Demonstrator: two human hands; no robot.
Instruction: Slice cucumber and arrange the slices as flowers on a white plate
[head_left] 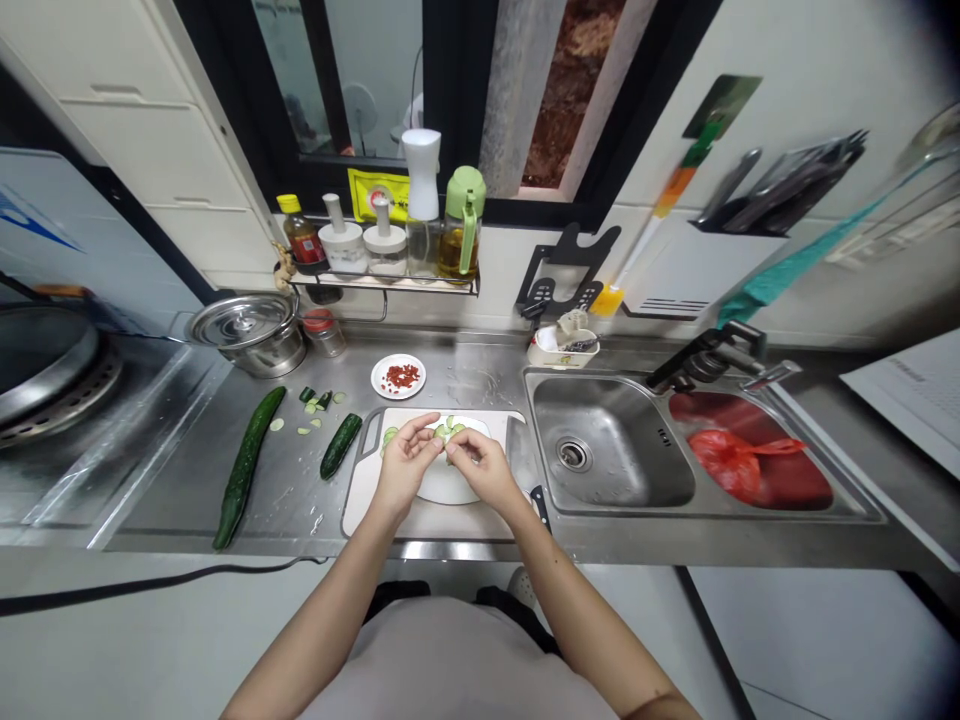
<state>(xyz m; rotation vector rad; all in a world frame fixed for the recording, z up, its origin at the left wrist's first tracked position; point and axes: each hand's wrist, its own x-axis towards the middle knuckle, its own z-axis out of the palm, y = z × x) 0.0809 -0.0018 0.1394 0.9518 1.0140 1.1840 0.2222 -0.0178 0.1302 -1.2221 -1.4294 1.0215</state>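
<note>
My left hand [407,462] and my right hand [482,466] meet over a white plate [446,490], thumbs and fingertips pinched together. Between them is a small pale-green cucumber slice [441,434], partly hidden by the fingers. More cucumber slices [454,425] lie on the plate's far side, just behind the fingertips. Under the plate is a white cutting board [364,500] with a grey edge; a few slices rest at its left, beside my left hand. A black-handled knife [540,508] lies at the board's right edge, its blade mostly hidden by my right forearm.
Left of the board lie a long cucumber [249,470], a cut cucumber piece [341,446] and scattered scraps [315,400]. Behind it stands a small plate [377,377] of red bits. A lidded steel pot [266,340] is at back left; a double sink [611,500] is at right.
</note>
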